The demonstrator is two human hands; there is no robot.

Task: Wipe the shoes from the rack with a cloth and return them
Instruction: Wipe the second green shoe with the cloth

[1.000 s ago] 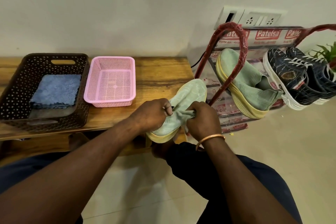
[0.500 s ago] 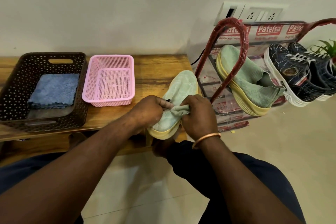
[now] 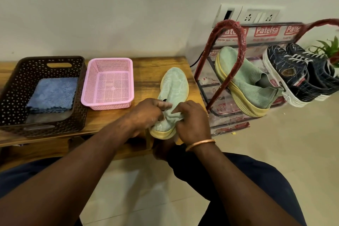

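- Centrally, a green shoe [image 3: 174, 86] lies on the wooden surface [image 3: 150, 68] close to its right end. Its rounded toe points toward the wall and its heel is at the near edge. The upper is pale green patterned knit over a thick, smooth yellow sole.
- The left hand [image 3: 146, 113] has its grip closed on the shoe's soft knit at the heel opening, with thumb and fingers pinching the fabric.
- The right hand [image 3: 192, 121] holds the same bunched knit from the other side, its grip likewise closed on it. A thin copper-coloured bangle [image 3: 200, 144] circles the wrist.
- Whether the gathered green fabric between the hands is only the shoe's collar or also a separate cloth cannot be told.
- A brown basket [image 3: 11, 88] of perforated plastic, rectangular with slot handles, stands at the left of the surface. A folded, fluffy blue cloth [image 3: 53, 93] lies flat inside it.
- A pink basket [image 3: 86, 86] of fine plastic mesh, smaller and rectangular, sits just beside the brown one.
- A rack [image 3: 240, 42] with arched red wrapped tubing and printed plastic sheeting stands on the floor [image 3: 293, 143] to the right of the surface.
- A second green shoe [image 3: 245, 79] leans tilted on the rack, toe up.
- Two dark blue sneakers [image 3: 293, 77] with white laces and white soles rest beside it.
- A white socket panel [image 3: 256, 16] is on the wall above the rack, and a green plant [image 3: 328, 47] shows at the right edge.
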